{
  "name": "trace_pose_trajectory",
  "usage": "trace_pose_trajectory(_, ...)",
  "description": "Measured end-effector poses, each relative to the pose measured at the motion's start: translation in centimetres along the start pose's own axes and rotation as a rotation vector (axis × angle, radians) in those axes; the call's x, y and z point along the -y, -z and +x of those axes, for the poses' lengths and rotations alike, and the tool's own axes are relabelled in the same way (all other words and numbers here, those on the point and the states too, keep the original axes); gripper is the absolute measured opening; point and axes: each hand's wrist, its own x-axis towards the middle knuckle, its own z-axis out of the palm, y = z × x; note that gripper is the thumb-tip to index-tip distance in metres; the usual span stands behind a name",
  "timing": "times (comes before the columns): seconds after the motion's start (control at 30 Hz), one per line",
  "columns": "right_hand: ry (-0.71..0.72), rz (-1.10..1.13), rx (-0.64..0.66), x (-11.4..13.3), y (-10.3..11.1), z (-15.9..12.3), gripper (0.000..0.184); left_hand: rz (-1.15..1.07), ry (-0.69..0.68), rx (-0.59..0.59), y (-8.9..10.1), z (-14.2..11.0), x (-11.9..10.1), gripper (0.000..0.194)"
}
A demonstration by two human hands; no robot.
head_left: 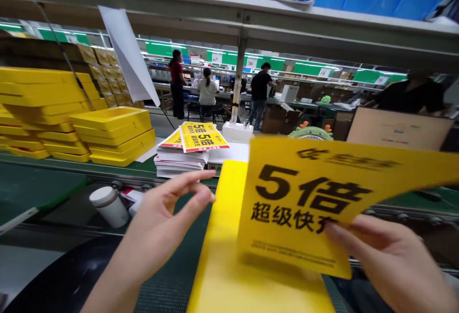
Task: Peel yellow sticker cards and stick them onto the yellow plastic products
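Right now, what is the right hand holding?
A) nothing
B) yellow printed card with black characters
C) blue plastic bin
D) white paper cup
B: the right hand pinches the lower edge of the yellow printed card with black characters above the yellow tray; the left hand is empty.

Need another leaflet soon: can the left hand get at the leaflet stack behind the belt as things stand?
Probably yes. The left hand is empty, fingers loosely apart, and the leaflet stack lies just beyond it with nothing between; the right hand holds the yellow leaflet off to the side.
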Motion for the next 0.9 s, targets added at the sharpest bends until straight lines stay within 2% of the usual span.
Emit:
trace_pose_trajectory(0.07,-0.156,0.187,0.125,0.6,-1.5,0.1,0.022,-0.024,0.043,0.159,-0.2,-0.3,1.0,0.051)
trace_pose_trajectory(0.13,-0.220,0.288,0.223,0.7,-2.6,0.1,0.023,-0.062,0.075,0.235,-0.9,-0.6,1.8,0.054)
trace_pose_trajectory(0.23,-0.219,0.289,0.324,0.2,-3.3,0.0,0.027,-0.118,0.146,0.225,-2.0,-0.7,2.4,0.045)
trace_pose_trajectory(0.4,-0.237,0.222,0.337,-0.9,-3.5,0.4,0.030,-0.147,0.202,0.152,-2.5,-0.6,2.8,0.031)
trace_pose_trajectory(0.6,-0.271,0.214,0.393,-1.3,-3.7,0.8,0.029,-0.135,0.228,0.145,-2.5,-0.4,3.2,0.030)
trace_pose_trajectory(0.9,-0.258,0.176,0.390,-1.6,-3.7,0.9,0.027,-0.096,0.228,0.154,-2.3,-0.2,3.5,0.028)
